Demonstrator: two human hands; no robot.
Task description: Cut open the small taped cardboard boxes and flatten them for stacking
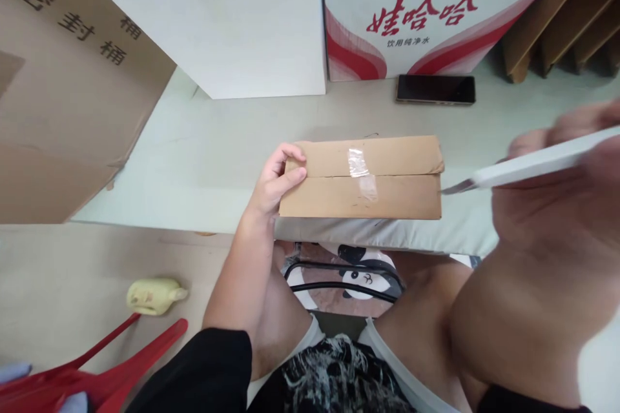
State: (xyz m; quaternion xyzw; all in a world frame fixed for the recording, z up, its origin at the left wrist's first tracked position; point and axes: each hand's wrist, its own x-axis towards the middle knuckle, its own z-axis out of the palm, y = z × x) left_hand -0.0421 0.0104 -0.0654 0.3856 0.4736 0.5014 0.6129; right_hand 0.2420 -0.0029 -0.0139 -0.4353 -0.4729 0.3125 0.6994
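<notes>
A small brown cardboard box [397, 197] lies at the front edge of the pale tabletop, with a strip of clear tape [359, 163] across its middle seam. My left hand [276, 181] grips the box's left end, thumb on the near side and fingers on the far side. My right hand [557, 181], partly blurred and cut off by the frame edge, is closed around a white-handled utility knife [533, 161]. The knife's blade points left, its tip close to the box's right end; whether it touches I cannot tell.
Behind the box stand white cartons [256, 39], one with red print [411, 19], and a black phone [436, 89]. A large cardboard box [62, 110] is at left, folded cardboard [547, 19] at right. A yellow bottle [152, 295] and red chair [121, 368] are below left.
</notes>
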